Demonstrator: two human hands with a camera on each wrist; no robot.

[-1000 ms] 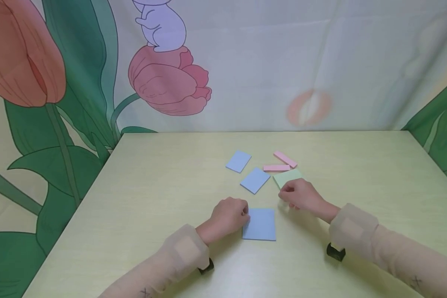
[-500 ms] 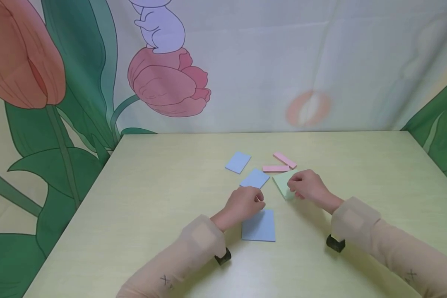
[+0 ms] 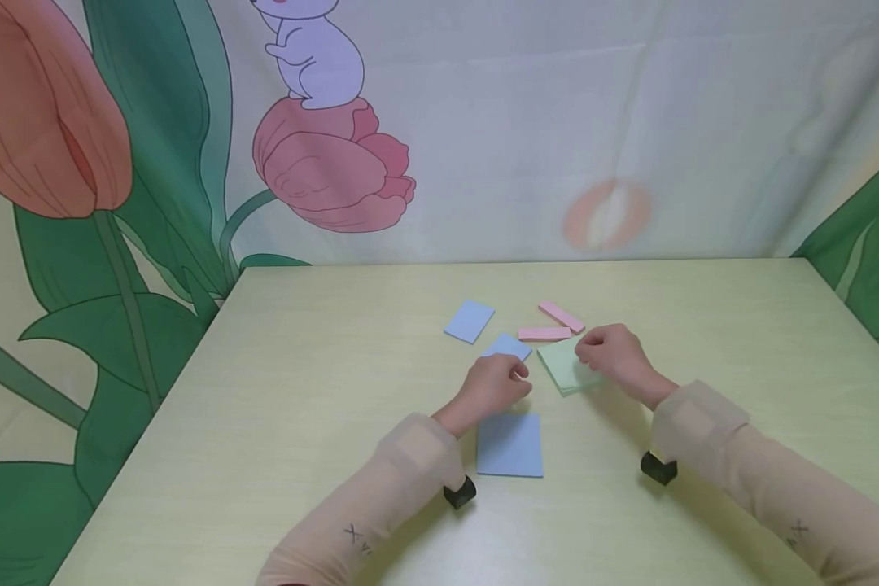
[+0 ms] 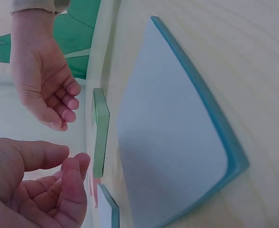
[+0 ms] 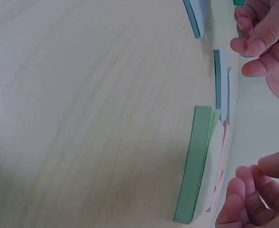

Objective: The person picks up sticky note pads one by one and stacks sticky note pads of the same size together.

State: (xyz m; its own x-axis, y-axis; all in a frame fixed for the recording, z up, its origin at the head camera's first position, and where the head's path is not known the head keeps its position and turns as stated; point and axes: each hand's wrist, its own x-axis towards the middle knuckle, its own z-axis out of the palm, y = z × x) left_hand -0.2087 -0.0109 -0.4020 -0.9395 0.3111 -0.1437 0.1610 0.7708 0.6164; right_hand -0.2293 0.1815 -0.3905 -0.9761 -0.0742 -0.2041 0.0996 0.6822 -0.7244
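Note:
My left hand (image 3: 494,382) hovers over the far edge of a square blue sticky-note pad (image 3: 510,452), its thumb and fingertips slightly apart with nothing between them. Behind that hand, partly covered, lies a second blue pad (image 3: 509,346). My right hand (image 3: 617,358) is held above the right side of a green sticky-note pad (image 3: 561,366), fingers loosely bent and holding nothing. In the right wrist view, a light green top sheet (image 5: 216,124) stands slightly off the green pad at one end. The left wrist view shows the large blue pad (image 4: 172,123) close up.
Farther back on the pale wooden table (image 3: 337,350) lie another blue pad (image 3: 470,322) and two narrow pink pads, one level (image 3: 544,334) and one slanted (image 3: 561,317). A cloth printed with flowers (image 3: 330,163) hangs behind the table.
My left hand has moved from the large blue pad's left edge up and to the right. The right hand has moved up and right across the green pad, uncovering its near corner.

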